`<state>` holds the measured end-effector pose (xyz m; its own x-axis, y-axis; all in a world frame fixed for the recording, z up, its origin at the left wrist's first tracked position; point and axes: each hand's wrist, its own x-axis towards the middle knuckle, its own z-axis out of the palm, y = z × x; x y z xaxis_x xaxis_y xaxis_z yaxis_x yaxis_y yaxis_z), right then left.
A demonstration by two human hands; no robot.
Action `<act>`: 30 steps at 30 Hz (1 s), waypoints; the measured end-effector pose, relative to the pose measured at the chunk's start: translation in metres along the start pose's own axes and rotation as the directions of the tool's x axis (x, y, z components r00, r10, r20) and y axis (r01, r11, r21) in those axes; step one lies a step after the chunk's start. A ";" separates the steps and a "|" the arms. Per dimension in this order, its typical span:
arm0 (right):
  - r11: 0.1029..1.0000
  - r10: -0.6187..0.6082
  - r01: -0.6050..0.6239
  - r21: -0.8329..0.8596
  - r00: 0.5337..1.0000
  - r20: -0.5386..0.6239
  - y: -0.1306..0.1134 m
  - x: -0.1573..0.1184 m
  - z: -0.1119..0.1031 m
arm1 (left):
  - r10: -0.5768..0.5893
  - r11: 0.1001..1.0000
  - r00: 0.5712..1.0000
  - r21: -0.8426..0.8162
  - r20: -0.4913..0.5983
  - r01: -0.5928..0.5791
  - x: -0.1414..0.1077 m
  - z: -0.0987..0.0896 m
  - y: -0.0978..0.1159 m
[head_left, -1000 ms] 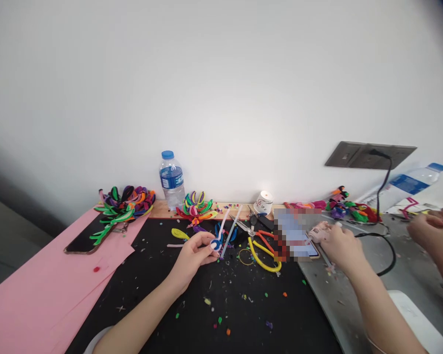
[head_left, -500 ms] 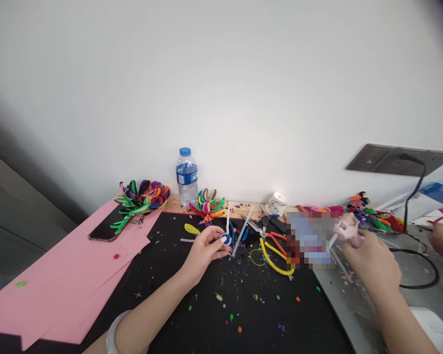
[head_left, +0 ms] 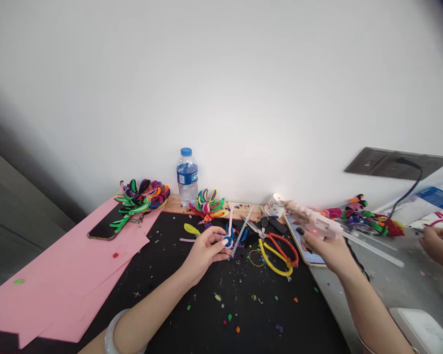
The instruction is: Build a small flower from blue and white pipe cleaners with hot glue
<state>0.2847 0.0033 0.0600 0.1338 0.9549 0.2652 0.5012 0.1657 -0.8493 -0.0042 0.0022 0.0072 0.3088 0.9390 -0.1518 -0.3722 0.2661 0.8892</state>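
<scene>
Between the fingertips of my left hand (head_left: 207,250) is a small blue and white pipe cleaner coil (head_left: 228,243), with a pale strip (head_left: 231,216) standing up from it. My right hand (head_left: 330,253) is wrapped round a pale pink glue gun (head_left: 317,222), whose nozzle points left; a long translucent glue stick (head_left: 376,250) sticks out of its back. Another glue stick (head_left: 242,231) lies just right of the coil. Scissors (head_left: 276,255) with red and yellow handles rest between my hands. A phone (head_left: 303,246) is partly hidden behind my right hand.
Pink paper (head_left: 59,285) covers the left side, carrying a dark phone (head_left: 107,226) and a pipe cleaner bundle (head_left: 143,196). A water bottle (head_left: 187,178) and a paper cup (head_left: 274,206) stand by the wall. Another person's hand (head_left: 439,246) works at the right. Scraps litter the black mat (head_left: 206,329).
My right hand has brought the glue gun leftward off the grey surface, and its nozzle now points left over the phone. My left hand stays nearly still with the coil.
</scene>
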 end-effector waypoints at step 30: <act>0.772 0.061 -0.499 0.394 0.675 0.735 0.023 -0.029 0.065 | 0.000 1.000 0.990 -0.012 0.143 0.002 -0.003 0.001 -0.005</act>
<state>0.2369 -0.0044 0.0027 -0.5071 0.8363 -0.2085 -0.0163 -0.2512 -0.9678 -0.0024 -0.0020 0.0035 0.4306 0.8982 -0.0888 -0.3822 0.2706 0.8836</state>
